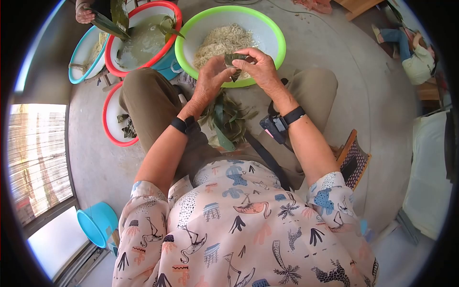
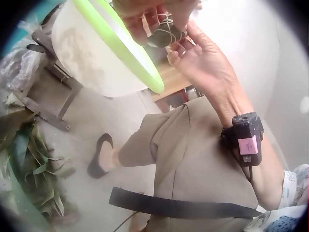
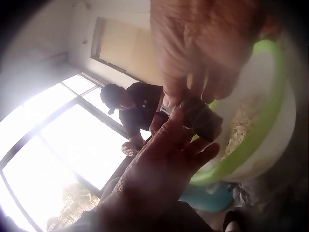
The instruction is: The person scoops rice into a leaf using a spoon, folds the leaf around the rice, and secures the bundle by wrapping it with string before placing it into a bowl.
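Observation:
A small leaf-wrapped rice dumpling (image 1: 235, 59) is held up between both hands, over the near rim of a lime-rimmed basin (image 1: 180, 40) of rice. Pale string (image 2: 166, 24) crosses its dark green leaf in the left wrist view. My right hand (image 1: 262, 71) pinches it with thumb and fingers from the right. From the other side, my left hand (image 1: 210, 80) grips it, thumb towards me. In the right wrist view the dumpling (image 3: 205, 123) shows dark between the two hands. Below the hands lies a pile of long green leaves (image 1: 227, 119).
Upper left stands a red-rimmed basin (image 1: 109, 55) of water and leaves, beside a blue-rimmed basin (image 1: 71, 71). Another person's hand (image 1: 85, 14) is there near long leaves. A lower red-rimmed basin (image 1: 109, 112) contains dark wrapped pieces. A blue bucket (image 1: 98, 225) stands far left.

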Tool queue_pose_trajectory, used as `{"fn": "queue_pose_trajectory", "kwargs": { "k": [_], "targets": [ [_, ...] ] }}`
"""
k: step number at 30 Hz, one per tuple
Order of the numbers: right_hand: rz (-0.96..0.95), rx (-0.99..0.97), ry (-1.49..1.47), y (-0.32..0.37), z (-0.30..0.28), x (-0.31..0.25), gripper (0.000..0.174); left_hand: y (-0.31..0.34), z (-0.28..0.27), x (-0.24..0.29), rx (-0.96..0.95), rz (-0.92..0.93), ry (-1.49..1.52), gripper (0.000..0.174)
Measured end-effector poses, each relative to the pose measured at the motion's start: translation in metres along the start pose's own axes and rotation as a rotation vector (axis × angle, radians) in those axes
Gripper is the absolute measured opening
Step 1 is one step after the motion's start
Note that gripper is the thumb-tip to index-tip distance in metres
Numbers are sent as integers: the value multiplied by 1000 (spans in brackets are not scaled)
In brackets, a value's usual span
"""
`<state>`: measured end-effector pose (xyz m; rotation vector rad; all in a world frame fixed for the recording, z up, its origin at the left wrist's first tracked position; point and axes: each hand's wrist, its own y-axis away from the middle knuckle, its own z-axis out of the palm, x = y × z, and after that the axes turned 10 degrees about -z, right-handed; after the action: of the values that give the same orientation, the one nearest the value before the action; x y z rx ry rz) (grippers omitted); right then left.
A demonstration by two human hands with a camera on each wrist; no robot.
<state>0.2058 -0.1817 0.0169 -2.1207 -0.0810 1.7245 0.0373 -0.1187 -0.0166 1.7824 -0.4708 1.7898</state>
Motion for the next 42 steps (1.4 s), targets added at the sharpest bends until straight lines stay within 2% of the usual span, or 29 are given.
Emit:
{"fn": "queue_pose_trajectory", "kwargs": {
  "k": [4,6,7,9,10,13,16,17,19,22,23,25,27,28,30,31,33,34,36,37,39,40,41,42],
  "targets": [
    [-9,9,12,2,0,-3,26,0,0,-1,-16,7,32,51],
    [-40,24,82,3,2,-5,25,2,1,0,-32,-13,38,38],
    [-41,23,83,3,2,-5,25,2,2,-1,-31,-12,39,38],
    [-106,52,166,3,5,-7,27,2,4,5,28,30,57,51],
    [-119,44,161,2,6,-8,27,4,3,12,40,40,55,51],
    [41,109,-167,-3,9,-22,40,10,-6,38,87,7,26,51],
    [63,103,-127,-23,-4,-35,43,9,-35,77,228,62,-24,51],
    [53,93,-137,-28,-9,-35,43,13,-50,95,264,88,-97,42],
    [66,48,-58,-38,-20,-31,44,24,-90,122,310,171,-194,40],
    [91,37,-48,-51,-33,-19,44,50,-147,147,597,162,-313,39],
    [96,37,-48,-53,-36,-16,43,57,-168,144,694,77,-325,35],
    [101,13,-50,-53,-41,-10,43,71,-221,117,766,-31,-456,39],
    [114,-11,-52,-54,-41,-7,42,84,-267,87,764,-272,-492,46],
    [129,-22,-44,-55,-40,-6,41,91,-277,75,766,-270,-494,46],
    [153,-31,-37,-61,-38,-3,39,104,-292,54,889,-453,-648,50],
    [151,-50,-63,-66,-37,-2,39,105,-308,43,884,-456,-654,50],
    [160,-61,-87,-68,-36,-4,38,105,-332,23,1006,-156,-905,53],
    [174,-59,-116,-73,-35,-9,38,100,-318,42,915,-72,-838,57],
    [192,-57,-141,-85,-35,-8,38,85,-271,89,840,-217,-532,54],
    [247,-45,-226,-87,-36,-3,39,76,-249,107,836,-214,-533,54],
    [304,-28,-312,-87,-40,11,39,54,-215,133,639,-70,-295,48],
    [393,13,-319,-84,-42,23,39,40,-200,143,637,-72,-298,48],
    [485,51,-327,-83,-44,32,39,26,-186,150,552,-53,-327,45],
    [490,51,-332,-83,-44,33,39,12,-174,153,467,-36,-355,43]
  ]
}}
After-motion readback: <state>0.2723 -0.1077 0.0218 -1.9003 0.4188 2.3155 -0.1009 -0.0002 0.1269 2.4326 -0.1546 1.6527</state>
